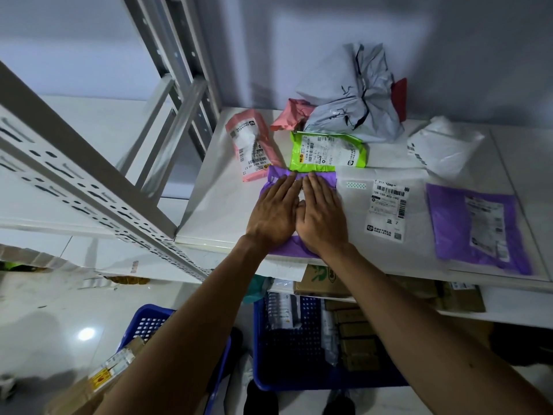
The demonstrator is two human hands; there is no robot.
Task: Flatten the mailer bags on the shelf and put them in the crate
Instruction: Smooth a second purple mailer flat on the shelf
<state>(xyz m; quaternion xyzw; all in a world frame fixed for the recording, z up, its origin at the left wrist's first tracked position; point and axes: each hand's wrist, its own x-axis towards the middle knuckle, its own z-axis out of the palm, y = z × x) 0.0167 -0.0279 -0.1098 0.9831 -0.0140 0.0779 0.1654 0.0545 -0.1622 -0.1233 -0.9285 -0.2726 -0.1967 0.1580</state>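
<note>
**Purple mailer bag** point(279, 176): centre of frame, on the shelf point(215, 217) near its front edge, mostly covered by both hands. Only the far edge and a near corner visible.

**Hands:** left hand point(273, 214) and right hand point(321, 217) side by side, thumbs touching. Fingers straight, palms pressing down, nothing gripped.

**Step, as judged:** flattening this bag; not yet lifted toward a crate.

**Also on the shelf, from the hands outward:**
- Green mailer point(327, 154) just beyond the fingertips, overlapping the purple bag's far edge.
- Pink mailer point(253, 148) to its left, labelled and lumpy.
- Crumpled pink bag point(291, 118) behind those.
- Large grey bag point(353, 100), heavily creased, against the wall, with something red point(399, 97) behind it.
- White plastic bag point(443, 145) at upper right, puffed up.
- White mailer point(386, 205) right of the hands, lying flat.
- Second purple mailer point(475, 229) further right, also flat.

**Progress, as judged:** early to middle. Two seemingly flat already, several left to press, every bag on the shelf yet to go down.

**Containers, bottom of frame, below the shelf:**
- Blue crate point(314, 380) at lower centre, holding cardboard boxes and white packets. Mailer bags among them: cannot tell.
- Second blue crate point(149, 310) at lower left, partly hidden by the left forearm, with a labelled cardboard box point(113, 366) in or beside it: cannot tell.
- Intended crate of the two: cannot tell.
</note>
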